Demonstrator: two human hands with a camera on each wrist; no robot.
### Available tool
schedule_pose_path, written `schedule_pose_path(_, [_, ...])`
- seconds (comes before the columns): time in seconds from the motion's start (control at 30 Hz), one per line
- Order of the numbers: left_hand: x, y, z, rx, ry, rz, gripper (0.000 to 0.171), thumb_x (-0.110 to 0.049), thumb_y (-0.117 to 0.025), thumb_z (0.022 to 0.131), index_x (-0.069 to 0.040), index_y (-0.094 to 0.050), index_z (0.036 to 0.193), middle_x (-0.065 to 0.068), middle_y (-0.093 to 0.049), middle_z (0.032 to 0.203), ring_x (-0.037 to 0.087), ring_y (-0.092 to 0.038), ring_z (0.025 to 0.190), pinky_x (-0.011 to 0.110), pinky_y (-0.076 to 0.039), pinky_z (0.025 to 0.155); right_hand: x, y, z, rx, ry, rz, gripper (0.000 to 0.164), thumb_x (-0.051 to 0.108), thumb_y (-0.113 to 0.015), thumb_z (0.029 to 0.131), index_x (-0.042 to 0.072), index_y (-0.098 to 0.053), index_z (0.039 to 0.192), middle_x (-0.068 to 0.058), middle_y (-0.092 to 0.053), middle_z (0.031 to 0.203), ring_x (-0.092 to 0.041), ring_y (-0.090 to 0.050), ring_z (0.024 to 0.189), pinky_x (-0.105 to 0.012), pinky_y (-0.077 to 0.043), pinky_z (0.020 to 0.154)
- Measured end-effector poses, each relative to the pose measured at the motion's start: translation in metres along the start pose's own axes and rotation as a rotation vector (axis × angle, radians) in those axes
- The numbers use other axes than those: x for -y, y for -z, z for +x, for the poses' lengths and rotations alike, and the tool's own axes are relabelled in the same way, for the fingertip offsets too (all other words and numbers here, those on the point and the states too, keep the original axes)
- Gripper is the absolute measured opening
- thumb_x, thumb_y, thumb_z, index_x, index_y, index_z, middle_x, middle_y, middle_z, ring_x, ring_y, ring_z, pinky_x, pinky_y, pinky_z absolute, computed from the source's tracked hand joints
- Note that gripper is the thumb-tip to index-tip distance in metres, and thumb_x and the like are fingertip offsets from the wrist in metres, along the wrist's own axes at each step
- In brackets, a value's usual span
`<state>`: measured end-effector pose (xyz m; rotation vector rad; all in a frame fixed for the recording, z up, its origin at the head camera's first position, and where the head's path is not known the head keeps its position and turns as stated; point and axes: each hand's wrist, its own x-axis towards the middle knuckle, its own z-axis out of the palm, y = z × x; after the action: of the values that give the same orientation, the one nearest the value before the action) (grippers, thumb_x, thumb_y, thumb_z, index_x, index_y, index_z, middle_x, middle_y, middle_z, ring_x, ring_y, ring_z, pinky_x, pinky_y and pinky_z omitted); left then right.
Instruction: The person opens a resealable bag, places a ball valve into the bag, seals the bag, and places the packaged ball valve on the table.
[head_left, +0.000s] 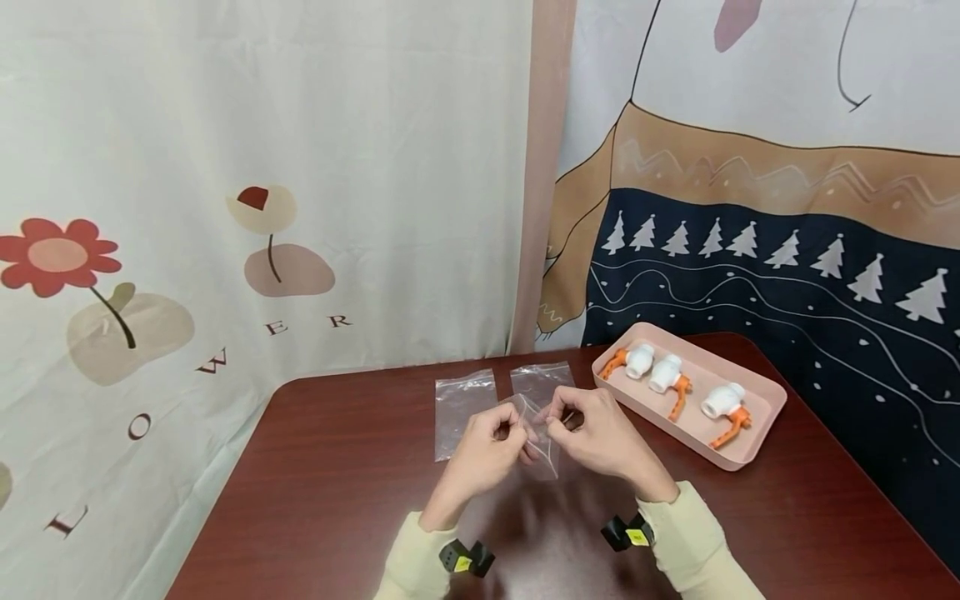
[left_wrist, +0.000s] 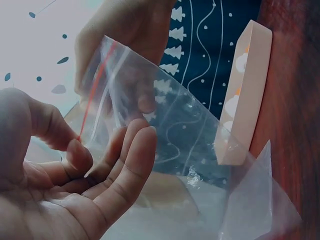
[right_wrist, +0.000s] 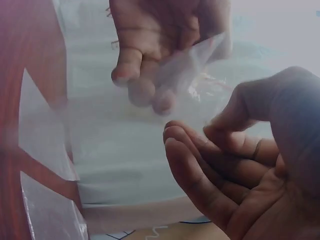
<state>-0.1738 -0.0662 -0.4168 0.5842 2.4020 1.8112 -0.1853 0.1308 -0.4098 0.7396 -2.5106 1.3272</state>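
Head view first: a clear bag [left_wrist: 175, 115] is held up between both hands, just above the table [head_left: 337, 500]. One side of it is pinched by the left hand [head_left: 486, 448], thumb to finger, and the other side is pinched by the right hand [head_left: 602, 427], pretty much the same way. From the left wrist, a red line [left_wrist: 95, 92] can be seen running along the bag's edge from the left thumb.

As for the surface, it's dark reddish wood, a bit shiny. Two more bags [head_left: 465, 408] are laid flat on it, just beyond the hands. Right of the right hand, a pink tray [head_left: 761, 400] is set down, with three white valves [head_left: 664, 373] with orange handles lying in it.

The table is backed by cloth: pale flower-printed curtain [head_left: 420, 208] beyond the left hand, navy tree print [head_left: 750, 287] beyond the tray.
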Motion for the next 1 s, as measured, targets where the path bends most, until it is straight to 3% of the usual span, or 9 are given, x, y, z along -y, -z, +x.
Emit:
schedule_pose_path(0.13, [-0.001,0.003,0.000,0.005,0.006,-0.020,0.020,0.004,-0.051,0.096,0.005,-0.057,0.077,0.021,-0.071,0.085,0.027,-0.073,0.070,0.035,-0.064,0.066,-0.001,0.002,-0.001,-0.007,0.012,0.004,0.023,0.002,-0.070,0.083,0.023,-0.065,0.074,0.008,-0.073,0.077,-0.001,-0.060,0.065,-0.021,-0.055,0.061])
schedule_pose_path(0.4, [-0.004,0.011,-0.002,-0.047,0.067,0.051,0.023,0.000,-0.056,0.093,0.006,-0.060,0.071,0.016,-0.076,0.081,0.026,-0.074,0.065,0.032,-0.064,0.063,-0.002,0.009,-0.001,-0.040,0.030,-0.091,0.024,0.004,-0.072,0.079,0.024,-0.064,0.070,0.013,-0.067,0.070,-0.001,-0.055,0.060,-0.019,-0.050,0.056])
schedule_pose_path(0.6, [-0.004,0.018,-0.003,-0.059,0.120,0.089,0.027,0.000,-0.054,0.092,0.003,-0.055,0.065,0.016,-0.076,0.079,0.023,-0.075,0.064,0.032,-0.064,0.061,-0.004,0.014,-0.002,-0.044,0.055,-0.148,0.025,0.003,-0.074,0.078,0.024,-0.064,0.069,0.014,-0.062,0.065,0.000,-0.051,0.057,-0.019,-0.047,0.053])
schedule_pose_path(0.73, [-0.004,0.020,-0.004,-0.058,0.146,0.156,0.029,0.000,-0.052,0.089,-0.005,-0.049,0.060,0.012,-0.075,0.074,0.019,-0.074,0.062,0.030,-0.062,0.061,-0.003,0.017,-0.003,-0.042,0.058,-0.183,0.025,0.001,-0.074,0.077,0.023,-0.065,0.069,0.014,-0.060,0.063,0.000,-0.049,0.057,-0.019,-0.047,0.052])
schedule_pose_path(0.8, [-0.004,0.020,-0.005,-0.063,0.155,0.206,0.031,-0.001,-0.052,0.087,-0.009,-0.045,0.058,0.008,-0.070,0.064,0.020,-0.074,0.061,0.029,-0.060,0.058,-0.001,0.018,-0.003,-0.042,0.059,-0.212,0.025,0.000,-0.074,0.076,0.022,-0.065,0.069,0.013,-0.059,0.063,0.000,-0.049,0.057,-0.018,-0.047,0.052])
schedule_pose_path(0.93, [-0.006,0.019,-0.007,-0.116,0.174,0.301,0.030,-0.003,-0.054,0.081,-0.013,-0.041,0.056,-0.001,-0.055,0.048,0.019,-0.073,0.057,0.026,-0.049,0.052,0.003,0.016,-0.003,-0.055,0.063,-0.264,0.022,-0.002,-0.073,0.075,0.018,-0.066,0.072,0.011,-0.060,0.063,0.001,-0.050,0.057,-0.017,-0.048,0.052])
schedule_pose_path(1.0, [-0.005,0.018,-0.007,-0.153,0.182,0.326,0.027,-0.005,-0.054,0.079,-0.013,-0.044,0.056,-0.003,-0.055,0.046,0.016,-0.072,0.055,0.026,-0.046,0.051,0.004,0.015,-0.003,-0.064,0.060,-0.258,0.020,-0.004,-0.073,0.075,0.015,-0.068,0.077,0.009,-0.063,0.066,0.001,-0.053,0.059,-0.016,-0.049,0.054])
